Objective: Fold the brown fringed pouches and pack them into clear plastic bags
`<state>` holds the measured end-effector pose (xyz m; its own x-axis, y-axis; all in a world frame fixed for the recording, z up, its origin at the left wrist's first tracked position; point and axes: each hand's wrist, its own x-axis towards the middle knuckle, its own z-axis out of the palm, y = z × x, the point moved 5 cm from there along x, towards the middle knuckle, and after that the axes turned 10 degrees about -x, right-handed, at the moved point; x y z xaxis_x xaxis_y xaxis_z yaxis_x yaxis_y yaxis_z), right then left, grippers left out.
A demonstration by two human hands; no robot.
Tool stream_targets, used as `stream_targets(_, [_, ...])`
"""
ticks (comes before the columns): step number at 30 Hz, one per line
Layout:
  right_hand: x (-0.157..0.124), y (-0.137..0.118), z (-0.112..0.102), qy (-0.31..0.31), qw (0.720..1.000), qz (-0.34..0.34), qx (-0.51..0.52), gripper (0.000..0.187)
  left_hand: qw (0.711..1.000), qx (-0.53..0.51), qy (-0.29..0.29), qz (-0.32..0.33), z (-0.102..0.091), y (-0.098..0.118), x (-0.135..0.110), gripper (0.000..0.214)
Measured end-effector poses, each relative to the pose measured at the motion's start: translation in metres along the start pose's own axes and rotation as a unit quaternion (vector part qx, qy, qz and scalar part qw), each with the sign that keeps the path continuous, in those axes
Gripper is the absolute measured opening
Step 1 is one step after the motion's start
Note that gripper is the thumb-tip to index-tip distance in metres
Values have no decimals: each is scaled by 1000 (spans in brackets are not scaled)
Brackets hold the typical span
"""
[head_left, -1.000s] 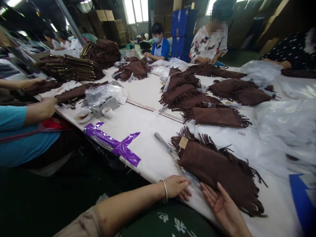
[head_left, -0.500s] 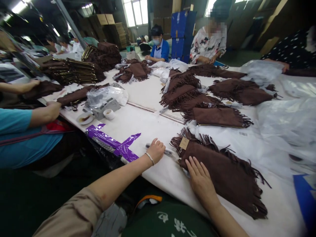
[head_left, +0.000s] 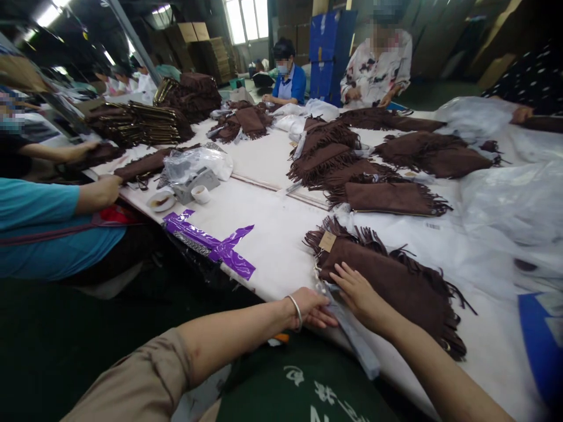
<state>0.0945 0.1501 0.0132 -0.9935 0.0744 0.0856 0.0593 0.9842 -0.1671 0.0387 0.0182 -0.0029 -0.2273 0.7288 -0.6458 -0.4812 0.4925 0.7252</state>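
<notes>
A brown fringed bag (head_left: 396, 287) lies flat in front of me, with a tan paper tag (head_left: 327, 241) at its upper left corner. My right hand (head_left: 358, 293) rests on the bag's near edge, fingers stretched out and open. Beside it, my left hand (head_left: 313, 309) has its thumb over and its fingers under a long strip in clear plastic (head_left: 354, 340). This strip runs from the bag's left corner towards my body, past the table edge. What is inside the plastic I cannot make out.
More fringed bags (head_left: 387, 198) lie beyond mine, with plastic sheets (head_left: 514, 205) on the right. Purple tape (head_left: 233, 249) marks the table edge at left, near a white cup (head_left: 201, 194) and a small dish (head_left: 160, 201). Co-workers sit and stand around the table.
My left hand has moved right and nearer my body, swinging the plastic-wrapped strip from the bag's left side to its near edge. My right hand stays on the bag, shifted slightly.
</notes>
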Motion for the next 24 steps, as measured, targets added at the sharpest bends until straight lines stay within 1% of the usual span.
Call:
stream_targets(2, [0, -3, -9, -41, 999, 7, 12, 49, 997, -62, 31, 23, 13, -7, 4, 40])
stream_targets(4, [-6, -12, -14, -68, 997, 23, 9, 51, 994, -71, 65, 57, 19, -13, 5, 40])
stream_targets(5, [-11, -18, -14, -70, 997, 30, 0, 54, 993, -57, 77, 75, 19, -15, 4, 40])
stream_targets(7, [-22, -32, -10, -48, 998, 41, -29, 61, 991, -22, 78, 103, 17, -18, 1, 38])
stream_targets(9, [-32, -44, -1, -4, 996, 54, -71, 68, 990, 14, 44, 130, 12, -16, -7, 32])
stream_targets(11, [-38, -49, 6, 48, 991, 70, -107, 67, 982, 91, 13, 164, 5, -6, -17, 27])
stream_targets(12, [-39, -49, 8, 70, 988, 77, -117, 65, 973, 139, 13, 183, 1, 2, -22, 25])
stream_targets(13, [-38, -48, 9, 85, 985, 81, -123, 64, 960, 189, 26, 204, -5, 13, -26, 25])
stream_targets(14, [-37, -46, 10, 95, 984, 82, -124, 63, 943, 236, 54, 227, -12, 28, -29, 26])
stream_targets(15, [-36, -44, 10, 100, 984, 81, -124, 62, 921, 283, 87, 253, -19, 45, -30, 28])
stream_targets(17, [-33, -39, 8, 100, 984, 78, -125, 60, 864, 378, 164, 289, -30, 83, -24, 28])
stream_targets(18, [-32, -37, 7, 98, 984, 75, -130, 59, 836, 419, 201, 292, -34, 100, -17, 27])
stream_targets(19, [-30, -37, 6, 95, 983, 70, -138, 58, 816, 449, 230, 282, -38, 116, -5, 27])
stream_targets(20, [-29, -37, 5, 91, 983, 65, -149, 58, 807, 463, 250, 269, -41, 130, 8, 28])
stream_targets(21, [-28, -37, 4, 87, 981, 63, -160, 58, 805, 468, 262, 256, -44, 141, 22, 28])
stream_targets(23, [-26, -38, 2, 82, 978, 67, -178, 59, 812, 458, 267, 243, -47, 157, 48, 25])
stream_targets(24, [-24, -37, 0, 80, 977, 73, -184, 58, 815, 453, 268, 243, -49, 162, 56, 22])
